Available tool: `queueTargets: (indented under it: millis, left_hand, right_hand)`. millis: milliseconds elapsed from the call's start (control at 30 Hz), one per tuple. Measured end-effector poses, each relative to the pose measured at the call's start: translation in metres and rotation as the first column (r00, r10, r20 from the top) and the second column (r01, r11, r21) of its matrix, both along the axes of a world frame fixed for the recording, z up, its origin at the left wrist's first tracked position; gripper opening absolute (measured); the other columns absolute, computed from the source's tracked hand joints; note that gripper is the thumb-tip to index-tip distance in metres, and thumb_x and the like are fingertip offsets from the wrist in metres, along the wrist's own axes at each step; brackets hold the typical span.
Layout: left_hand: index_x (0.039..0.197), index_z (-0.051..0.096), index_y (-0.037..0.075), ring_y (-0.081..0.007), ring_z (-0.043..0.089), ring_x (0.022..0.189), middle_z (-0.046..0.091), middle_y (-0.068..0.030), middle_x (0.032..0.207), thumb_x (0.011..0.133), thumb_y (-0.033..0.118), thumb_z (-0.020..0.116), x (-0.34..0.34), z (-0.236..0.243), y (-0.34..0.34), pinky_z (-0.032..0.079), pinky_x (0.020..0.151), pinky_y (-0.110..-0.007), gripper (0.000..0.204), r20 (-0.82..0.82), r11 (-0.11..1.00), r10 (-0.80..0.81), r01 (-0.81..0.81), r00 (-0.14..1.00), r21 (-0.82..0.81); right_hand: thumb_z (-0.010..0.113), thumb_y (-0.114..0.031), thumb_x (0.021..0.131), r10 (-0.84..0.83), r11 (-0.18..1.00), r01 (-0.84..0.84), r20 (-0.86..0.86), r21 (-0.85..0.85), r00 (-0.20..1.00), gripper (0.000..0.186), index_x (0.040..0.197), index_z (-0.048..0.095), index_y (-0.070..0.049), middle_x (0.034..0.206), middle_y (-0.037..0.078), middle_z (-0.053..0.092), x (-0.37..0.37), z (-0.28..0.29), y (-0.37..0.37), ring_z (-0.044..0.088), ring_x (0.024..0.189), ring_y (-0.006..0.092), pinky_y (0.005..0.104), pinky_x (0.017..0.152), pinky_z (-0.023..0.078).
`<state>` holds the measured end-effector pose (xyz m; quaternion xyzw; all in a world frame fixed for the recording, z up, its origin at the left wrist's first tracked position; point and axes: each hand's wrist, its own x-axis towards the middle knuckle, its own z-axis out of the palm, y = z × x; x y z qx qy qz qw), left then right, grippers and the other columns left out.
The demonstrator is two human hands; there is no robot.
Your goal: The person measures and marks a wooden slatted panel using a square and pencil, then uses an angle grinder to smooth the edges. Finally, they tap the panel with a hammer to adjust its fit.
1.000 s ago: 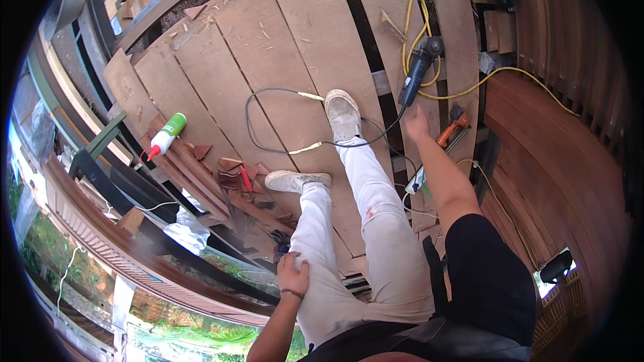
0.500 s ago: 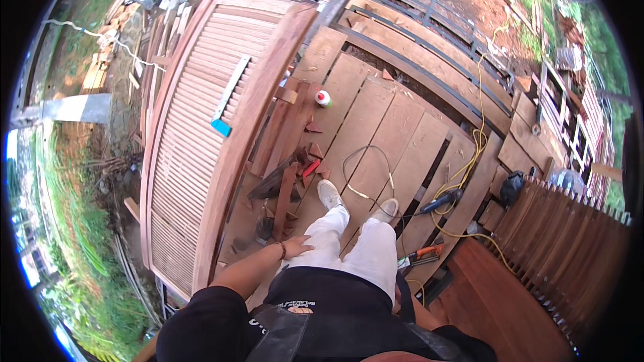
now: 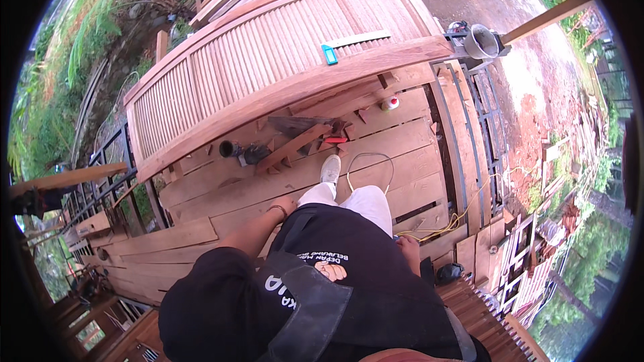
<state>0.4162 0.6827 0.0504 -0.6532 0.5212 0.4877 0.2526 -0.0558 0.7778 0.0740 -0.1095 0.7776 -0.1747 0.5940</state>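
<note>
My left hand [image 3: 287, 205] lies against my left thigh, its fingers stretched out and partly covered by my shirt. At my right hip hangs my right hand [image 3: 408, 248], its fingers curled; a small bluish bit shows by it, but what it holds, if anything, is too small to name. In front of me a large louvred wooden panel [image 3: 235, 87] lies raised above the plank deck. On it rests a try square [image 3: 329, 54] with a blue stock and a pale blade. Neither hand touches the panel.
Below the panel's near edge lie wood offcuts [image 3: 293, 149], a red-handled tool [image 3: 335, 139] and a white bottle [image 3: 390, 103] with a red cap. A dark cable [image 3: 370, 155] loops on the deck, with a yellow cord [image 3: 443, 233] to the right. A grey bucket [image 3: 481, 41] stands beyond the panel's right end.
My view and body have turned left, so the panel now lies across in front of me. My left hand stays at my thigh. My right hand has come into view.
</note>
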Motion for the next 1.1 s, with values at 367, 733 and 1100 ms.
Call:
queueTargets:
  millis: [367,733,1100]
  left_hand:
    - [0.110,0.070,0.006,-0.0372,0.063,0.106,0.066,-0.0227,0.112,0.086,0.023,0.055,-0.046,-0.020,0.112,0.050,0.092,-0.043,0.032,0.038,0.817,0.571,-0.564,0.820,-0.117]
    - [0.121,0.064,0.007,-0.0332,0.059,0.115,0.062,-0.0204,0.122,0.079,0.038,0.067,-0.054,-0.008,0.108,0.045,0.101,-0.040,0.052,-0.122,0.647,0.759,-0.762,0.640,0.025]
    - [0.135,0.054,0.019,-0.0411,0.040,0.132,0.043,-0.0215,0.141,0.072,0.049,0.074,-0.128,-0.071,0.068,0.038,0.108,-0.045,0.072,0.108,0.749,0.646,-0.655,0.756,0.100]
  right_hand:
    - [0.057,-0.015,0.089,0.601,0.796,-0.604,-0.161,0.034,0.783,0.024,0.108,0.061,-0.001,0.078,0.009,0.063,-0.073,-0.021,-0.106,0.060,0.059,0.0173,0.0290,0.049,0.048]
    - [0.062,-0.017,0.083,0.784,0.616,-0.786,-0.139,0.052,0.605,0.043,0.120,0.057,0.005,0.076,0.013,0.066,0.009,-0.069,-0.191,0.065,0.058,0.0202,0.0300,0.047,0.049]
    - [0.057,-0.029,0.084,0.952,-0.228,-0.952,-0.156,0.205,-0.262,0.040,0.117,0.065,-0.009,0.122,0.018,0.063,0.206,-0.313,-0.286,0.059,0.114,0.0346,0.0431,0.099,0.047]
